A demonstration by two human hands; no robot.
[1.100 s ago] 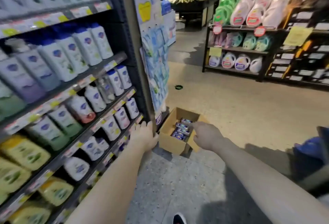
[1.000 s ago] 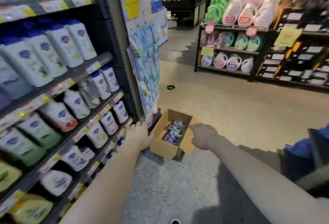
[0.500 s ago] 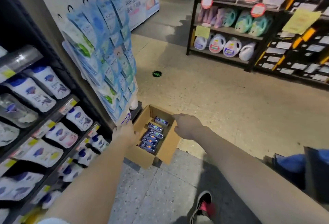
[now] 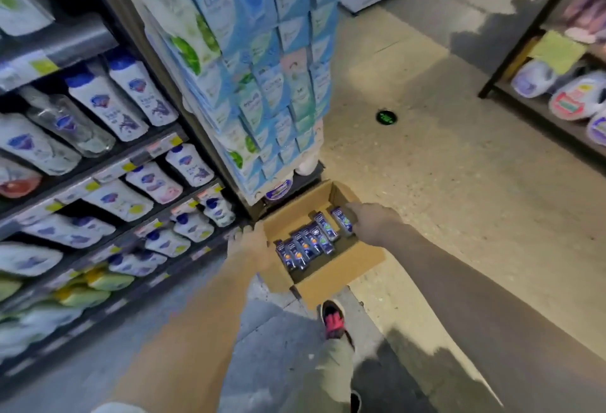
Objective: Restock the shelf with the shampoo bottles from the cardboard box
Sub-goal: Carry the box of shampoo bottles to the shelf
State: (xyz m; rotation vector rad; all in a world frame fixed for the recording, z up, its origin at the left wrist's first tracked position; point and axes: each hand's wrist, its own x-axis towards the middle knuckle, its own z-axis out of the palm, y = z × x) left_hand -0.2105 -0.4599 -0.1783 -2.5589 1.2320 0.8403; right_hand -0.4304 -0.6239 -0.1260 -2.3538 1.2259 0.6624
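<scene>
My right hand (image 4: 370, 221) curls its grip around the end shampoo bottle (image 4: 342, 221) at the cardboard box's (image 4: 331, 276) far corner; my left hand (image 4: 252, 243) steadies the near flap, whether closed I cannot tell. I should lift straight up.

I can't read any text for certain; the blue hanging packets (image 4: 252, 61) at upper centre carry only blurred lettering.

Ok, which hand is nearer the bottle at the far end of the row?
Right. The right hand touches that bottle; the left hand sits at the box's opposite wall.
</scene>
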